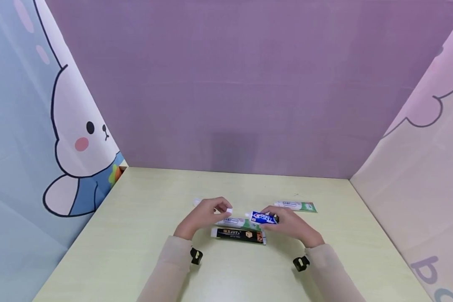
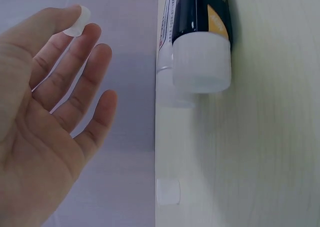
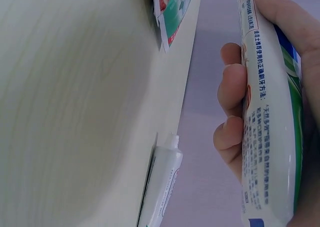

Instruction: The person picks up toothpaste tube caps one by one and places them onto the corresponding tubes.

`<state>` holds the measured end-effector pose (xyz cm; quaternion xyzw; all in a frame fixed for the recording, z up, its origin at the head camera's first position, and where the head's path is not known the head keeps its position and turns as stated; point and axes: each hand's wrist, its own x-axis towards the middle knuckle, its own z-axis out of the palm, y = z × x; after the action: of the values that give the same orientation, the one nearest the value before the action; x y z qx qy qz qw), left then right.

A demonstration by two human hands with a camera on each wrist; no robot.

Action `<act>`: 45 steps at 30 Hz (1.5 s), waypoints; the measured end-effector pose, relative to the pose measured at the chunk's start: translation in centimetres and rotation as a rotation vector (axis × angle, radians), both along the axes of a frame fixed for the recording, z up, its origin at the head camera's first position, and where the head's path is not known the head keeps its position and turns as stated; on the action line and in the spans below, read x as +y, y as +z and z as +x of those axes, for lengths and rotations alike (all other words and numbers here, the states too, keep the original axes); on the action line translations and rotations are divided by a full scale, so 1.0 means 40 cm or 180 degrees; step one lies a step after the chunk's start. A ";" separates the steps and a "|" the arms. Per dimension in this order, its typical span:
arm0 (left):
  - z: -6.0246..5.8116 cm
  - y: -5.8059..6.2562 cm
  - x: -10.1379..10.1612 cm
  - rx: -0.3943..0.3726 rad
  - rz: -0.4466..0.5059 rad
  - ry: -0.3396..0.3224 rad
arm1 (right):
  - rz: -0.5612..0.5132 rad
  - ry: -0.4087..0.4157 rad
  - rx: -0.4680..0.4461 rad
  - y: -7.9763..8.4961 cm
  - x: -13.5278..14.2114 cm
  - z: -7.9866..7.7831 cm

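Note:
My left hand (image 1: 206, 214) pinches a small white cap (image 2: 79, 21) between thumb and index finger, the other fingers spread. In my right hand (image 1: 291, 225) is a blue and white toothpaste tube (image 1: 263, 218), its nozzle end pointing left toward the cap, a short gap between. The right wrist view shows the printed white back of that toothpaste tube (image 3: 267, 112). Below the hands lie a white and green toothpaste tube (image 1: 239, 223) and, nearer, a black toothpaste tube (image 1: 238, 235) with a white cap (image 2: 202, 62).
Right of the right hand, another white and green tube (image 1: 295, 206) lies on the pale table (image 1: 166, 184); its narrow nozzle (image 3: 174, 141) is bare. A loose white cap (image 2: 168, 192) lies on the table beyond the left hand. A purple panel (image 1: 226, 84) stands behind.

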<state>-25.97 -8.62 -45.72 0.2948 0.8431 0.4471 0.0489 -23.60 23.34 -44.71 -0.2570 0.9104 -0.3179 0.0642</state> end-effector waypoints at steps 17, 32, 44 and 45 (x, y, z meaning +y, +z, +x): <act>0.015 -0.014 0.033 -0.0114 0.0060 -0.0169 | -0.0118 0.0167 0.0011 0.003 -0.044 0.006; 0.021 -0.010 0.048 -0.0037 0.0059 -0.0227 | -0.0216 0.0248 -0.0060 0.001 -0.057 0.010; 0.023 -0.019 0.051 -0.0036 0.0077 -0.0221 | -0.0344 0.0275 -0.0093 -0.008 -0.057 0.015; 0.024 -0.018 0.052 -0.0041 0.0067 -0.0212 | -0.0344 0.0278 -0.0084 -0.009 -0.058 0.015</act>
<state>-25.02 -6.54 -46.45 0.3203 0.8277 0.4560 0.0660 -23.00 21.04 -45.08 -0.2954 0.8789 -0.3669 0.0760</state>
